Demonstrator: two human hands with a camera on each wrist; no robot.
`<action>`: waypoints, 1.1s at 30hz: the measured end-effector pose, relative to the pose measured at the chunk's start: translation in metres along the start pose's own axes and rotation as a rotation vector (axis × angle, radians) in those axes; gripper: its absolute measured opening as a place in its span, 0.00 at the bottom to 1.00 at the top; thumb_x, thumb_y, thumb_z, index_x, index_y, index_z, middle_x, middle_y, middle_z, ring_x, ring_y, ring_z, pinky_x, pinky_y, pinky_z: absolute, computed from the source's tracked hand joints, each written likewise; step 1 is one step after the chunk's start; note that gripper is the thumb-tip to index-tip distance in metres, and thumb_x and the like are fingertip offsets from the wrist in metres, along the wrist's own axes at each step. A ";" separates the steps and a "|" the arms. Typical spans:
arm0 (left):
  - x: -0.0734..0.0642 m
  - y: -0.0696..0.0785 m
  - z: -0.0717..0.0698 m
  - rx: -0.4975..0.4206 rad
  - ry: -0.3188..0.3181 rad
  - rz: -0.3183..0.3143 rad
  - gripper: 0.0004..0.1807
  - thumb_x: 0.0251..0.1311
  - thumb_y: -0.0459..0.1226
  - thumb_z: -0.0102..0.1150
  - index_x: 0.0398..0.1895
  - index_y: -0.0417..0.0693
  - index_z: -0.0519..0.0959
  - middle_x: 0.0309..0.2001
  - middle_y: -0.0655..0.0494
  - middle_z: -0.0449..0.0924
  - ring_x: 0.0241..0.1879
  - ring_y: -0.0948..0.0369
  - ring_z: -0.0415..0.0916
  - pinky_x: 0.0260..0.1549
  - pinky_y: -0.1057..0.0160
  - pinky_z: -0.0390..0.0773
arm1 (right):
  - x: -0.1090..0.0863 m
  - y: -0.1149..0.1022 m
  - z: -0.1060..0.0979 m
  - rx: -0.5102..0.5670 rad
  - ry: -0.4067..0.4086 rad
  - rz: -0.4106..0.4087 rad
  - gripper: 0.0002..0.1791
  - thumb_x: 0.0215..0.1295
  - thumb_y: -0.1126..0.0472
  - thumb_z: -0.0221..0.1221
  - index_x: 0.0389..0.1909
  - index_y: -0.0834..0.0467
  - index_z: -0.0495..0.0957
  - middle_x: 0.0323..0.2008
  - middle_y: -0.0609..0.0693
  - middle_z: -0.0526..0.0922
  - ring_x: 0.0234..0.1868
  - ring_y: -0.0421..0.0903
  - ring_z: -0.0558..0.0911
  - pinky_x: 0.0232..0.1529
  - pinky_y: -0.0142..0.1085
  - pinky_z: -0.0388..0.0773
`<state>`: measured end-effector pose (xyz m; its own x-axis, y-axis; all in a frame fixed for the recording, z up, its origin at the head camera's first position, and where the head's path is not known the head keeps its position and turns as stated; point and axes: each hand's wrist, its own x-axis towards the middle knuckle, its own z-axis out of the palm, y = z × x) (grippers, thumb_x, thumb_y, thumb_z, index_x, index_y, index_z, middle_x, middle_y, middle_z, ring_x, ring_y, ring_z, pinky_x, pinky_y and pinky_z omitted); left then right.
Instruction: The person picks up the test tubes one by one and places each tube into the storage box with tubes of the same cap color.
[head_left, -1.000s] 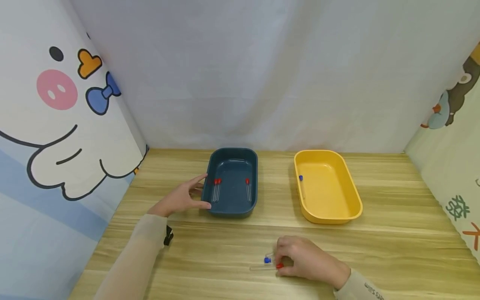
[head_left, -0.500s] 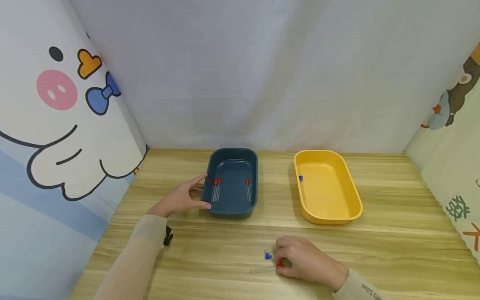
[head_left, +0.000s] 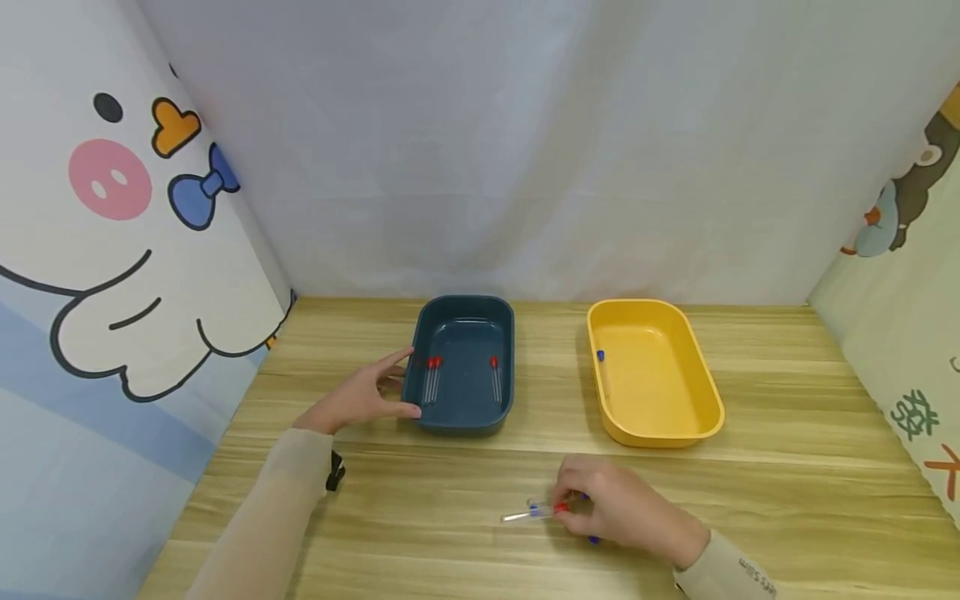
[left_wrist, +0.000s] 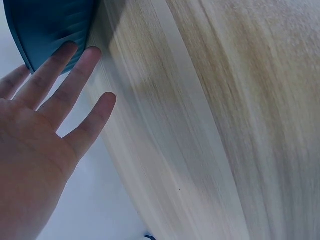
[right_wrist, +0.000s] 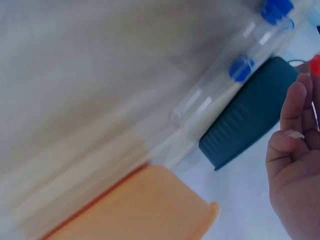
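My right hand (head_left: 617,505) pinches a clear test tube (head_left: 517,517) by its red cap, the tube pointing left above the wooden table. Under and beside that hand lie several blue-capped test tubes (right_wrist: 240,69), partly hidden by it in the head view. My left hand (head_left: 356,398) rests at the left side of a dark blue tray (head_left: 465,425), thumb by the near-left rim and fingers spread along the wall. Inside this tray are several red-capped test tubes (head_left: 496,382).
A yellow tray (head_left: 667,375) stands to the right of the dark one, with a blue-capped tube (head_left: 602,357) along its left wall. Behind the trays hangs a pale cloth backdrop (head_left: 450,150). Cartoon-printed panels (head_left: 112,275) flank the table.
My right hand has lifted the red-capped test tube slightly up and away from the table, uncovering blue caps beneath it. The left hand and both trays stay in place.
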<state>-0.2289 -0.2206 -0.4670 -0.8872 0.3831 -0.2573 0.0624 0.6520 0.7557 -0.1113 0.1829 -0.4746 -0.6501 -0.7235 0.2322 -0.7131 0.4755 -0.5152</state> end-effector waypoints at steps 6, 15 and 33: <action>-0.001 0.000 0.000 -0.005 -0.003 0.000 0.61 0.53 0.56 0.77 0.85 0.66 0.47 0.75 0.42 0.66 0.70 0.43 0.72 0.68 0.38 0.73 | 0.003 0.001 -0.011 -0.021 0.069 -0.043 0.09 0.57 0.64 0.74 0.31 0.47 0.84 0.33 0.36 0.81 0.32 0.34 0.76 0.36 0.21 0.76; 0.000 -0.001 -0.001 0.003 -0.001 0.011 0.61 0.54 0.56 0.76 0.85 0.65 0.47 0.75 0.41 0.67 0.70 0.43 0.73 0.67 0.38 0.73 | 0.006 0.001 -0.024 0.011 0.100 -0.021 0.11 0.58 0.65 0.73 0.32 0.46 0.81 0.32 0.36 0.81 0.33 0.35 0.78 0.35 0.29 0.81; -0.003 0.004 -0.002 0.011 -0.009 0.004 0.60 0.56 0.54 0.75 0.85 0.62 0.46 0.75 0.39 0.66 0.70 0.41 0.72 0.66 0.37 0.74 | 0.007 0.007 -0.028 0.098 0.167 0.054 0.09 0.59 0.70 0.71 0.34 0.54 0.84 0.30 0.40 0.84 0.31 0.30 0.77 0.27 0.26 0.75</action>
<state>-0.2267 -0.2203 -0.4617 -0.8826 0.3916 -0.2600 0.0707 0.6574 0.7503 -0.1283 0.1955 -0.4533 -0.7268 -0.6012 0.3319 -0.6527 0.4543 -0.6064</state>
